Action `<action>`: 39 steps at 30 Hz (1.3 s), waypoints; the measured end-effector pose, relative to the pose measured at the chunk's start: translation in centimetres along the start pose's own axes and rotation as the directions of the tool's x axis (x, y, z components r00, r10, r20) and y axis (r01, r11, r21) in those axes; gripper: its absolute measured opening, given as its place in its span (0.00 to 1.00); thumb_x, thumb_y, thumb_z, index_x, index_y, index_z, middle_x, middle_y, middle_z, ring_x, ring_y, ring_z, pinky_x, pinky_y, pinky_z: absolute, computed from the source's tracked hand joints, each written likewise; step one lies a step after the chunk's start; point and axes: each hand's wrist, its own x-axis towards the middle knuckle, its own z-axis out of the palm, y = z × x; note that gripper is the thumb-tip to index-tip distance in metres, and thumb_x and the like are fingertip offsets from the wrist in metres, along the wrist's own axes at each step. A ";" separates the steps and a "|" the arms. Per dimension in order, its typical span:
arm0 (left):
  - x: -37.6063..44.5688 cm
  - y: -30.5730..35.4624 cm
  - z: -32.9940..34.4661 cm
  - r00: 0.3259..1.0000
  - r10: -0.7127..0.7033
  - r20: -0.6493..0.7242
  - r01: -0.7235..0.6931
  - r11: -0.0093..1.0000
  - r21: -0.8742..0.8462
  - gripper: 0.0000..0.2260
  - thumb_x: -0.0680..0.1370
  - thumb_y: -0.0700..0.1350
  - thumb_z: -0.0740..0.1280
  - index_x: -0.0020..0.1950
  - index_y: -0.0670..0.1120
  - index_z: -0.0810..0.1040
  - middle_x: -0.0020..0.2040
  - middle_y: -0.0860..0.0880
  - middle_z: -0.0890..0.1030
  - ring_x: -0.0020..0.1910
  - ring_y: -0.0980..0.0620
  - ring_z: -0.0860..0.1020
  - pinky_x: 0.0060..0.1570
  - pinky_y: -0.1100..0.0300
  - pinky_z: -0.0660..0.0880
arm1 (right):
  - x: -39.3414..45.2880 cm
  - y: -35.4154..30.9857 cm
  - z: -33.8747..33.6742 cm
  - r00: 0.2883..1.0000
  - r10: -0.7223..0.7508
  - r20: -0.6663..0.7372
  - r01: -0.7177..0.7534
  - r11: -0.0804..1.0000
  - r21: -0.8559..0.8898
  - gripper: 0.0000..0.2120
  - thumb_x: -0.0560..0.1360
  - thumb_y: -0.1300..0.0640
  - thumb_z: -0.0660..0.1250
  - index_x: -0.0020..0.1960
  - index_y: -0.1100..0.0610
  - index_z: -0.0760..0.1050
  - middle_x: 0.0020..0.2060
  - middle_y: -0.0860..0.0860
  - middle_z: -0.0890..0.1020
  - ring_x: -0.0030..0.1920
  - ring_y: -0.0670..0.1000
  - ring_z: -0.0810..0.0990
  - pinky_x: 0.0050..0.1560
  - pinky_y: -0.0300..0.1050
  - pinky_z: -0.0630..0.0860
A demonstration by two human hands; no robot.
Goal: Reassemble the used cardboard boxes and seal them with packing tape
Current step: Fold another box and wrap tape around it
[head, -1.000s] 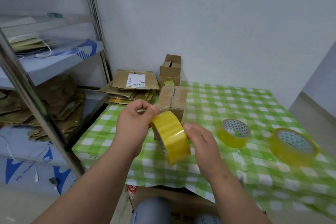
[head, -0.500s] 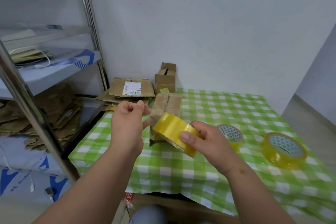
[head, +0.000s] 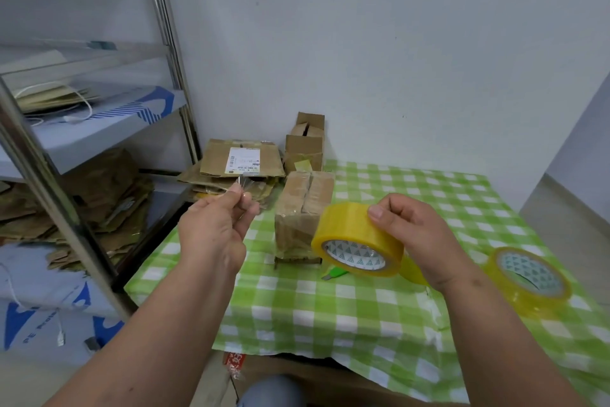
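Note:
My right hand [head: 419, 235] grips a yellow roll of packing tape [head: 355, 238] above the green checked table [head: 330, 314]. My left hand [head: 214, 228] is raised to the left of it and pinches a small clear scrap of tape [head: 243, 182] between thumb and fingers. A taped-up cardboard box [head: 302, 212] stands on the table between and behind the hands. A second tape roll [head: 528, 279] lies at the right; a third roll [head: 412, 273] is mostly hidden behind my right wrist.
Flattened cardboard boxes [head: 241, 162] are stacked at the table's far left, with small open boxes [head: 305, 142] against the wall. A green cutter [head: 335, 273] lies under the held roll. A metal shelf rack [head: 66, 202] with more cardboard stands at the left.
My left hand has pulled away up and left with a clear scrap of tape. My right hand has tipped the roll so its core faces me and moved it right.

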 end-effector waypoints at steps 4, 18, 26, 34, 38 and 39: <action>0.3 -0.5 0.8 1.000 0.011 0.028 -0.011 1.000 0.001 0.07 0.76 0.33 0.70 0.47 0.40 0.72 0.38 0.43 0.80 0.32 0.53 0.81 0.39 0.58 0.83 | 0.7 -0.7 -0.6 1.000 -0.004 -0.002 0.004 1.000 0.003 0.18 0.63 0.36 0.68 0.31 0.50 0.73 0.29 0.50 0.69 0.32 0.48 0.67 0.33 0.42 0.63; 2.1 -0.2 0.3 0.982 -0.026 0.189 -0.050 0.921 0.386 0.22 0.74 0.30 0.71 0.65 0.43 0.71 0.49 0.37 0.83 0.40 0.49 0.84 0.48 0.56 0.81 | 3.1 -0.2 -2.9 0.998 0.013 -0.069 -0.016 0.999 -0.047 0.19 0.67 0.44 0.69 0.35 0.60 0.72 0.30 0.55 0.70 0.32 0.52 0.68 0.38 0.45 0.63; 2.0 -0.8 0.2 0.971 0.210 0.116 -0.240 0.858 0.454 0.21 0.74 0.31 0.71 0.61 0.47 0.70 0.40 0.44 0.84 0.35 0.47 0.84 0.42 0.55 0.81 | 4.1 0.2 -2.2 0.999 0.016 -0.047 -0.021 0.996 -0.092 0.20 0.68 0.45 0.68 0.35 0.63 0.71 0.29 0.54 0.69 0.32 0.50 0.67 0.36 0.45 0.63; 1.9 -1.7 0.4 0.949 0.302 0.087 -0.304 0.811 0.500 0.19 0.75 0.33 0.71 0.58 0.49 0.69 0.42 0.45 0.83 0.34 0.46 0.84 0.37 0.55 0.80 | 5.0 0.7 -2.0 0.994 0.082 -0.066 -0.089 0.990 -0.110 0.21 0.66 0.43 0.68 0.35 0.62 0.72 0.29 0.54 0.69 0.31 0.50 0.68 0.38 0.45 0.64; 2.0 -2.0 0.4 0.965 0.262 0.032 -0.241 0.827 0.508 0.18 0.74 0.32 0.71 0.56 0.47 0.70 0.41 0.44 0.82 0.34 0.45 0.84 0.37 0.55 0.81 | 5.3 1.0 -2.0 0.991 0.115 -0.066 -0.122 0.985 -0.121 0.18 0.66 0.43 0.68 0.35 0.59 0.72 0.29 0.54 0.68 0.32 0.50 0.68 0.39 0.46 0.64; 2.1 -2.1 0.4 0.968 0.249 0.017 -0.222 0.832 0.508 0.17 0.73 0.31 0.71 0.56 0.47 0.70 0.41 0.43 0.82 0.34 0.45 0.84 0.37 0.54 0.81 | 5.4 1.0 -2.0 0.990 0.122 -0.065 -0.129 0.984 -0.122 0.20 0.66 0.43 0.68 0.35 0.60 0.72 0.29 0.54 0.68 0.32 0.51 0.68 0.39 0.46 0.64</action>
